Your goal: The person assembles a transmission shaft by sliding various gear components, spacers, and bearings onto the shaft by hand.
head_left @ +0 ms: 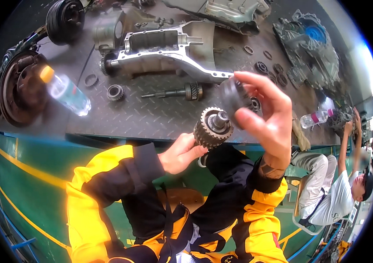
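Note:
My left hand (pixel 181 154) is closed round a gear shaft (pixel 213 127), a thick toothed gear cluster whose shaft end points up toward me. Pinched between the thumb and fingers of my right hand (pixel 269 111) is a dark ring gear (pixel 234 97), blurred by motion. It hangs just above and to the right of the shaft end, apart from it. Beyond them on the metal bench lies an input shaft (pixel 175 92) with a helical gear at its right end. A small gear ring (pixel 115 92) rests to the left of that shaft.
An open gearbox housing (pixel 160 59) spans the middle of the bench (pixel 151 115). Bearings and rings (pixel 261 66) lie right of it, near another casing (pixel 311 44). A bottle with a yellow cap (pixel 69 93) lies at left. A person in a white shirt (pixel 335 197) sits at right.

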`<state>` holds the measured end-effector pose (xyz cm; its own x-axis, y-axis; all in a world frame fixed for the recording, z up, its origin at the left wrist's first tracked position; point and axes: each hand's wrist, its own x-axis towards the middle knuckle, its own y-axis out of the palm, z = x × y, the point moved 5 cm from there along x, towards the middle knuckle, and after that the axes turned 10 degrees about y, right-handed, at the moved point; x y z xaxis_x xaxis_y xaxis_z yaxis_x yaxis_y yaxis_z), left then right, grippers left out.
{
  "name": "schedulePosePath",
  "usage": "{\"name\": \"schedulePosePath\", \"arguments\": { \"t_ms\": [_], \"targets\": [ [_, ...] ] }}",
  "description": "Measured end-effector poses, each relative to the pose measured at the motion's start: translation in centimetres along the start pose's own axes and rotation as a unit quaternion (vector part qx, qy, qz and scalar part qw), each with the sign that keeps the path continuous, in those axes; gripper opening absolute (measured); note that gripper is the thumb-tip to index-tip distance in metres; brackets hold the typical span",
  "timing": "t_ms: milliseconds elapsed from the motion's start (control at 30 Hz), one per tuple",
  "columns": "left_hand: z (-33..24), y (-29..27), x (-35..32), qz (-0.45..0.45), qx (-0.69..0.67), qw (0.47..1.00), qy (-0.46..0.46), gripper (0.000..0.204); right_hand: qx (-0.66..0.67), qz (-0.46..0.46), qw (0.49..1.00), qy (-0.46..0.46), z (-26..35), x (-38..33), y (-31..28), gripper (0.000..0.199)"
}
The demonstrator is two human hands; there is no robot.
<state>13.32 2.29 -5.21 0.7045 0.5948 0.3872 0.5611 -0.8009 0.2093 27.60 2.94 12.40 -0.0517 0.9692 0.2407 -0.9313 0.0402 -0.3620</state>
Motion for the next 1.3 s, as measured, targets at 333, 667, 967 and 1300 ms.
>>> {"name": "schedulePosePath", "arguments": {
  "t_ms": [333, 667, 967, 1300],
  "targets": [
    [-0.4, -0.2, 0.1, -0.010, -0.012, 1.000, -0.001, 0.033, -0.152, 0.106, 0.981, -0.062, 0.7, 0.1, 1.9, 0.049],
    [-0.5, 0.0, 0.0, 0.026, 0.022, 0.999, 0.014, 0.032, -0.148, 0.202, 0.961, -0.122, 0.8, 0.1, 1.8, 0.052],
    [-0.3, 0.6, 0.5, 0.032, 0.052, 0.997, 0.040, 0.037, -0.166, 0.183, 0.962, -0.120, 0.9, -0.2, 1.7, 0.051],
    [-0.4, 0.6, 0.4, 0.017, 0.045, 0.998, 0.034, 0.035, -0.160, 0.175, 0.963, -0.132, 0.3, 0.2, 1.4, 0.050]
  ]
}}
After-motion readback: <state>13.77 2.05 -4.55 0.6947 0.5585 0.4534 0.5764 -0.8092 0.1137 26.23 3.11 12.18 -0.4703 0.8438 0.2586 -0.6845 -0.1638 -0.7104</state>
